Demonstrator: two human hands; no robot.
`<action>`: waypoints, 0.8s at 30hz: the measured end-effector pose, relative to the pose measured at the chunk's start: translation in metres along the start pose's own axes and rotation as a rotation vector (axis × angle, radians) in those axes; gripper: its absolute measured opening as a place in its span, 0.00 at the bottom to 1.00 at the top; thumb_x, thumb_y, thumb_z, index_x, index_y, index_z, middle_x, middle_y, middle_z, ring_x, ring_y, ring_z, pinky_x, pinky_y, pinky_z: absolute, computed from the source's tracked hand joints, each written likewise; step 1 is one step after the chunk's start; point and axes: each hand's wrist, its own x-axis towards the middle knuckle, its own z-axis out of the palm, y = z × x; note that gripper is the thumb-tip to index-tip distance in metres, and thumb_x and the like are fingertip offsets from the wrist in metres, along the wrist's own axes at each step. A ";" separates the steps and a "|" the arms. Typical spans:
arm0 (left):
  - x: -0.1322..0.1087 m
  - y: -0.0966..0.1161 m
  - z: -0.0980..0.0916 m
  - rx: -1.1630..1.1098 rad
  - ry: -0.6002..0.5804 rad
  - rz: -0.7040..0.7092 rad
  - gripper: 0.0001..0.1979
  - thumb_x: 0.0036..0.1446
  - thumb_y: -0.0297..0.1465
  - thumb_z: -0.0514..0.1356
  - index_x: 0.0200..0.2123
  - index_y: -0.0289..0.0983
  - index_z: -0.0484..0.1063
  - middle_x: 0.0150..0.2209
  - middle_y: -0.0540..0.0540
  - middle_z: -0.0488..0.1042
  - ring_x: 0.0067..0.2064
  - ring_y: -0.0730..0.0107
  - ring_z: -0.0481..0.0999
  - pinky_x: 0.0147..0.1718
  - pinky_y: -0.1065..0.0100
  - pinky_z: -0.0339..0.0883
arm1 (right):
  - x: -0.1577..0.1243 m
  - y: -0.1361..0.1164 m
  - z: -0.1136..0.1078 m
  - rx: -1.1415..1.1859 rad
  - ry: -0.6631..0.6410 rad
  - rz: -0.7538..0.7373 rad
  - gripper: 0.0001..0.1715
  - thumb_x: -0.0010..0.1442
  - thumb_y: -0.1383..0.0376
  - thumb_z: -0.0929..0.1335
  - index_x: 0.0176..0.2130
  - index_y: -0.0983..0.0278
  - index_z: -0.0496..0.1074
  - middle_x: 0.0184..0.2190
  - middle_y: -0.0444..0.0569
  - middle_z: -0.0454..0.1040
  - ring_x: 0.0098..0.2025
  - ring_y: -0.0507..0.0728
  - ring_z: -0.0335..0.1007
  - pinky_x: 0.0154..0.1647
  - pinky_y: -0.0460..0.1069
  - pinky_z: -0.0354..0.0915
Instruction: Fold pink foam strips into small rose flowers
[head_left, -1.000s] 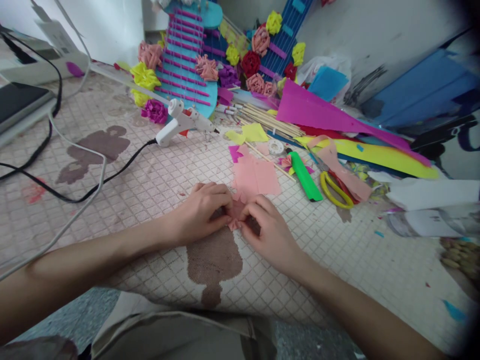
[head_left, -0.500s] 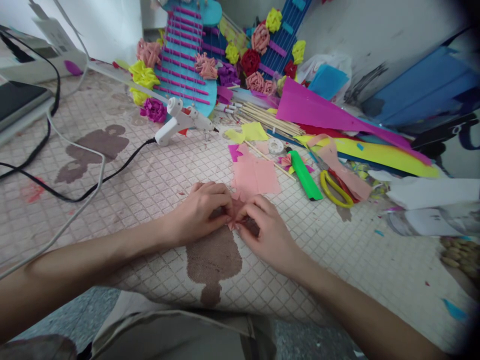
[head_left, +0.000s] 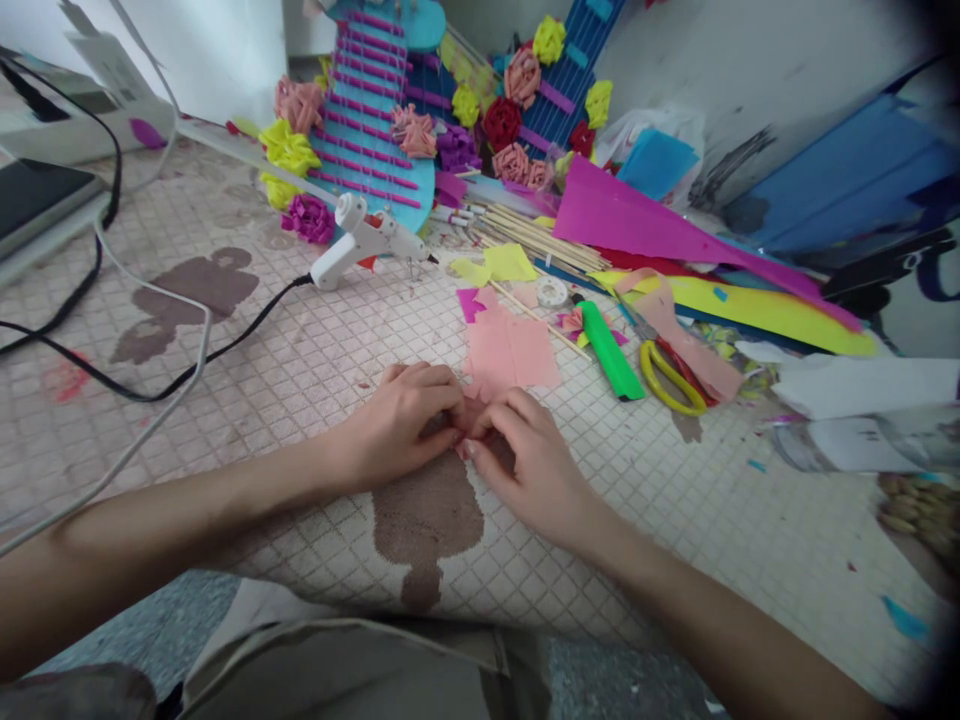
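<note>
My left hand (head_left: 401, 420) and my right hand (head_left: 529, 465) meet fingertip to fingertip over a small pink foam piece (head_left: 471, 415) on the checked mat (head_left: 300, 360). Both hands pinch it with curled fingers, and most of the piece is hidden under them. Just beyond the fingers lie flat pink foam squares (head_left: 510, 350). A white glue gun (head_left: 364, 240) with a black cord rests farther back on the left.
A green cutter (head_left: 611, 352) and yellow-handled scissors (head_left: 667, 380) lie to the right. Wooden sticks (head_left: 540, 240), coloured foam sheets (head_left: 637, 225) and a blue board with foam flowers (head_left: 382, 130) fill the back. Cables (head_left: 150, 330) cross the left side.
My right hand's fingers have curled slightly further over the pink piece, hiding more of it. Both arms stay where they were.
</note>
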 end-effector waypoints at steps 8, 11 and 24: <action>0.000 0.001 0.001 0.001 0.008 -0.010 0.03 0.55 0.25 0.57 0.31 0.36 0.71 0.37 0.47 0.71 0.43 0.62 0.69 0.45 0.59 0.58 | 0.000 0.000 0.007 -0.046 0.045 -0.002 0.03 0.58 0.68 0.65 0.31 0.62 0.64 0.35 0.49 0.66 0.41 0.59 0.64 0.41 0.55 0.62; 0.000 0.000 0.001 -0.001 0.004 -0.014 0.03 0.55 0.24 0.58 0.31 0.36 0.71 0.37 0.47 0.71 0.43 0.62 0.69 0.45 0.59 0.58 | 0.000 -0.001 0.007 -0.065 0.037 0.005 0.04 0.56 0.68 0.66 0.31 0.62 0.64 0.34 0.49 0.66 0.41 0.59 0.64 0.42 0.55 0.62; -0.001 -0.002 0.003 -0.001 0.021 -0.006 0.03 0.55 0.25 0.57 0.30 0.36 0.70 0.37 0.47 0.71 0.43 0.62 0.69 0.43 0.60 0.57 | 0.000 -0.003 0.007 -0.075 0.018 0.033 0.05 0.56 0.65 0.67 0.31 0.63 0.66 0.35 0.49 0.66 0.43 0.60 0.63 0.42 0.55 0.61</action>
